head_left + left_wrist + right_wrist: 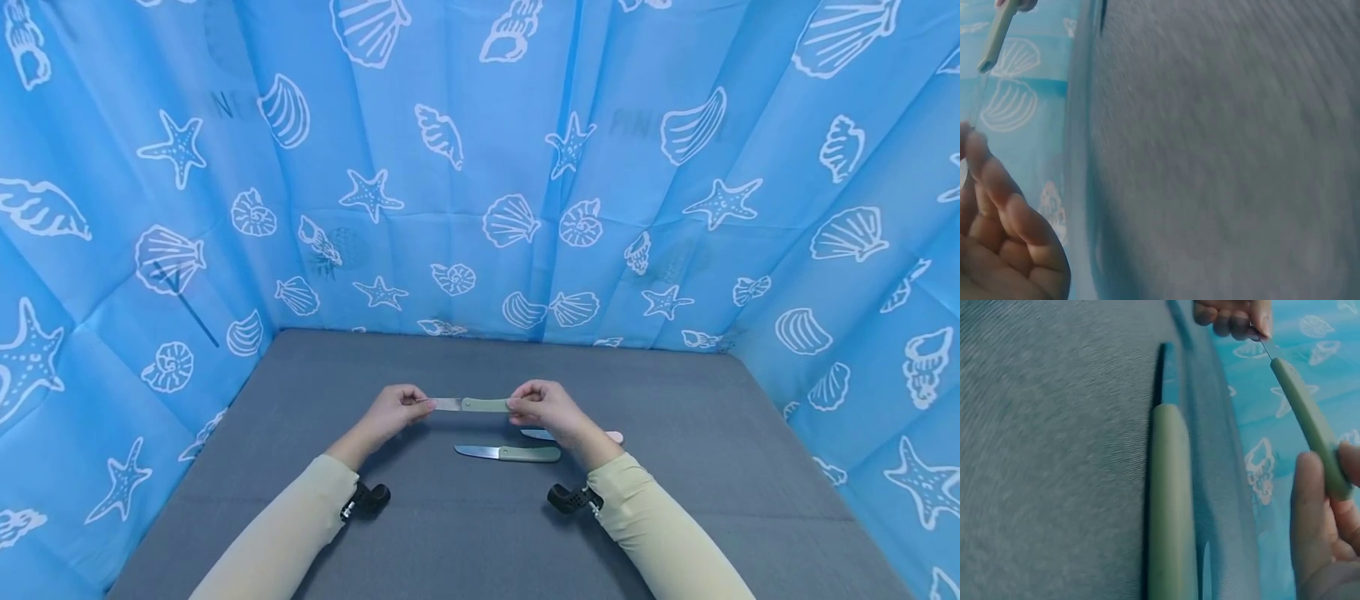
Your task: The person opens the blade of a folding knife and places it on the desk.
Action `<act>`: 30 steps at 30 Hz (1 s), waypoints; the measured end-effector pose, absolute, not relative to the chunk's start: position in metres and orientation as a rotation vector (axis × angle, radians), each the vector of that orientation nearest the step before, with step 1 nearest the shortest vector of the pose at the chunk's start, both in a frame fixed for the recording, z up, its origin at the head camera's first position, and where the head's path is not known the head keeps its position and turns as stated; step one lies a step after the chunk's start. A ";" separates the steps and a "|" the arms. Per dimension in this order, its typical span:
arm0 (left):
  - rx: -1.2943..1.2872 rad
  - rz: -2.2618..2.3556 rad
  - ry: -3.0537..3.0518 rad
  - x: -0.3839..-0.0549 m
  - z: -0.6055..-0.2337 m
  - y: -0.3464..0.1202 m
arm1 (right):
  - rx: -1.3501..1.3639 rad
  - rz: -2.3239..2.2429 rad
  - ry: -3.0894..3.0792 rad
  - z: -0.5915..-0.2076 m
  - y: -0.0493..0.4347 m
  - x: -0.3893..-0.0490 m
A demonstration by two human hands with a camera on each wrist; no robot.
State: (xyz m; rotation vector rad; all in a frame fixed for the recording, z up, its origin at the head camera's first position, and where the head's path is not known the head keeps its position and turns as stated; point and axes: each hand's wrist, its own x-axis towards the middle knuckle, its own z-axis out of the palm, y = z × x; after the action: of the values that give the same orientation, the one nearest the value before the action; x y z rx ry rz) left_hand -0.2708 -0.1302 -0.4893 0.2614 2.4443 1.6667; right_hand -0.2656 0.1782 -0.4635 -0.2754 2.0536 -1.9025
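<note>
Both hands hold one knife with a pale green handle (486, 405) above the table, level from side to side. My left hand (396, 409) pinches the blade (447, 404) near its tip, between thumb and fingers. At the other end my right hand (546, 406) pinches the butt of the handle, seen also in the right wrist view (1307, 409). Below them a second green-handled knife (528, 454) lies on the table, blade to the left. A third knife (536, 433) with a pale pinkish handle end (616, 437) lies partly hidden under the right hand and wrist.
The table (420, 542) has a dark grey cloth surface. Blue curtains (465, 192) printed with white shells and starfish stand behind it and at both sides. A black wrist camera (366, 498) sits on the left wrist, another black camera (570, 498) on the right.
</note>
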 end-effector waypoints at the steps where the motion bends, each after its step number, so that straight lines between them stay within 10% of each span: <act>1: 0.286 1.623 2.477 -0.270 -0.490 -0.132 | -0.297 -1.840 2.105 -0.464 0.178 -0.266; 30: 0.052 1.070 2.747 -0.265 -0.492 -0.145 | -0.472 -1.030 2.645 -0.474 0.157 -0.279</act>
State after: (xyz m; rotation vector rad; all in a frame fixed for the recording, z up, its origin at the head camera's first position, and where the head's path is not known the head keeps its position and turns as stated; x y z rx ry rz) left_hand -0.2649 -0.1450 -0.4918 0.0524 2.7468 1.0704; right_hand -0.2788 0.1569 -0.4740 -0.4725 2.6451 -1.0304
